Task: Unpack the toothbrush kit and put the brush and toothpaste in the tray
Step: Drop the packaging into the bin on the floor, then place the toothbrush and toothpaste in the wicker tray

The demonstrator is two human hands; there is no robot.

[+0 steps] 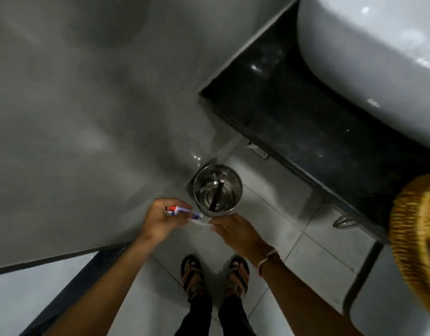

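The left hand (160,220) is clamping its fingers on a small red, white and blue toothpaste tube (183,213), while the right hand (235,230) is pinching a clear plastic wrapper (201,223) just near the shiny round metal bin (217,190) on the floor. I judge the wrapper should be dropped in the bin and the tube kept for the tray, which is not showing here.
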